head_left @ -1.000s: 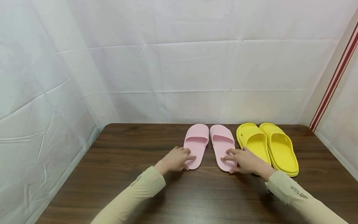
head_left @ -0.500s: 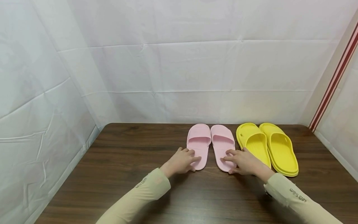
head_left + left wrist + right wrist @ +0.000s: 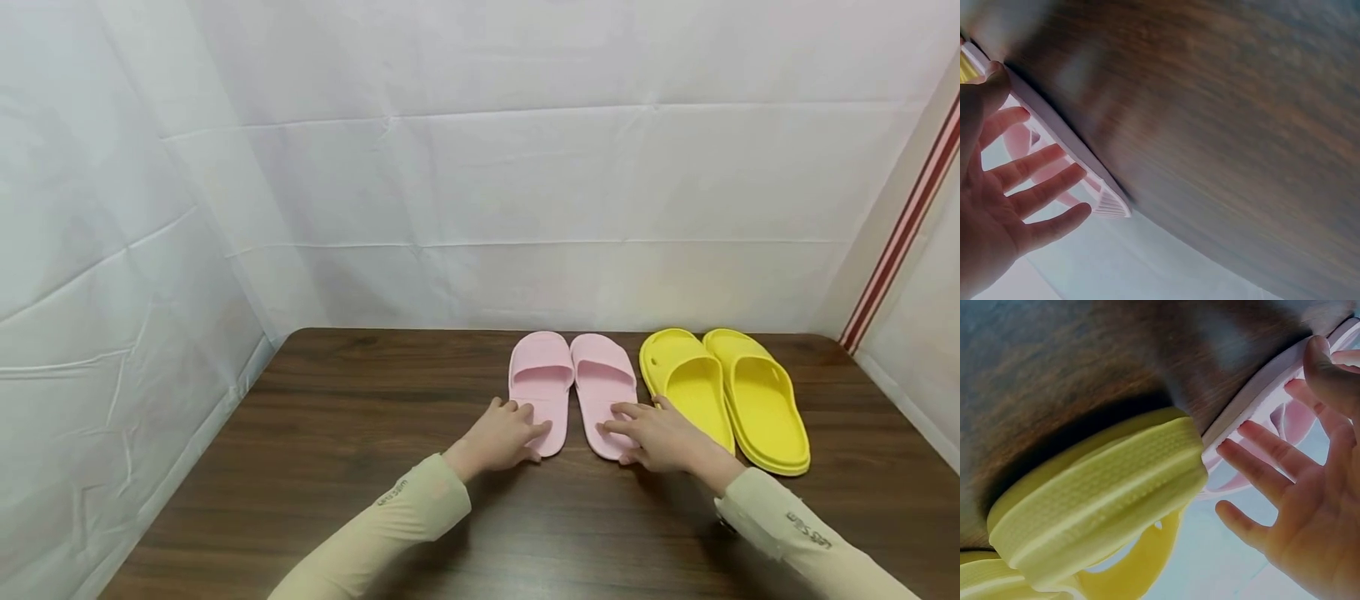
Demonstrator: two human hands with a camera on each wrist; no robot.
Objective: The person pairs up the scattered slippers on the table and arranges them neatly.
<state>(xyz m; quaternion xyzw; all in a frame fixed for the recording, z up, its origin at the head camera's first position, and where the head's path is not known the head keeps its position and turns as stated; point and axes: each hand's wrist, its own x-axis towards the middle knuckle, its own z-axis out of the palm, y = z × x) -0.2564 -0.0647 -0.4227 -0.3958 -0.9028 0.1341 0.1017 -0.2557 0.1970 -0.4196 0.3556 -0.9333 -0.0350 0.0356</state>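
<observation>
Two pink slippers lie side by side near the table's back edge, toes away from me, their straps meeting at the inner sides. My left hand is at the heel of the left pink slipper, fingers spread, fingertips along its outer side and thumb by the heel rim. On the other side, my right hand touches the right pink slipper the same way. In the left wrist view the fingers are nearly straight against the slipper's edge. The right wrist view shows spread fingers along the other slipper.
A pair of yellow slippers stands just right of the pink ones; my right hand and wrist overlap the nearer one in the head view. Under everything is a dark wood table. White cloth hangs behind and at the sides.
My left hand has moved right, and the left pink slipper has slid right with it, narrowing the gap between the pink slippers. My right hand stays by its slipper. The head view has shifted slightly.
</observation>
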